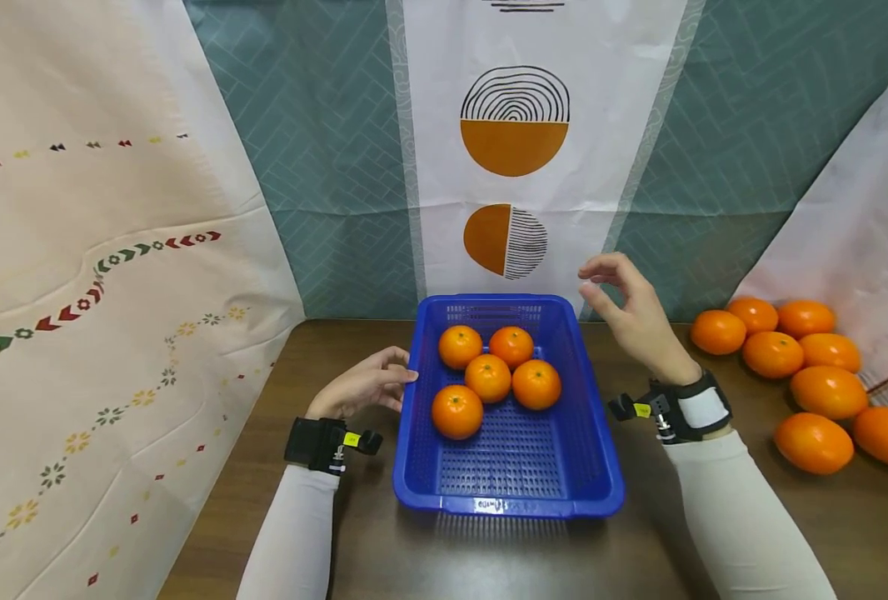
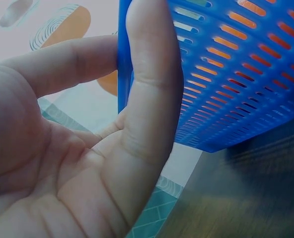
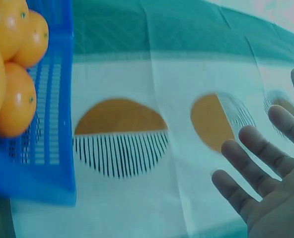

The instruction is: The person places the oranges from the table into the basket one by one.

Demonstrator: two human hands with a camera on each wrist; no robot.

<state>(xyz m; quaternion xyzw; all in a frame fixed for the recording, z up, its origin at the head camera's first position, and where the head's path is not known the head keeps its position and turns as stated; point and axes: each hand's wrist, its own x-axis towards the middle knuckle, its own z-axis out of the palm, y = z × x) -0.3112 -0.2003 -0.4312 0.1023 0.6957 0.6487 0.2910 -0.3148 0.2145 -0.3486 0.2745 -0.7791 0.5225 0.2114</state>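
Observation:
A blue perforated plastic basket (image 1: pixel 498 462) stands on the table with several oranges (image 1: pixel 456 412) grouped toward its far and left part. My left hand (image 1: pixel 361 385) holds the basket's left rim. In the left wrist view, the thumb meets the rim while a finger (image 2: pixel 152 94) lies against the outside of the slotted wall. Raised beyond the basket's far right corner is my right hand (image 1: pixel 635 317), holding nothing, its fingers loosely bent. The right wrist view shows those fingers (image 3: pixel 249 163) spread apart, away from the basket and its oranges (image 3: pixel 18 99).
More oranges (image 1: pixel 830 392) lie loose on the right side of the brown wooden table (image 1: pixel 444 558). A patterned cloth (image 1: pixel 444 242) hangs right behind the basket. Cream embroidered fabric (image 1: pixel 114 333) covers the left side, and pale cloth (image 1: pixel 864 233) hangs behind the loose oranges.

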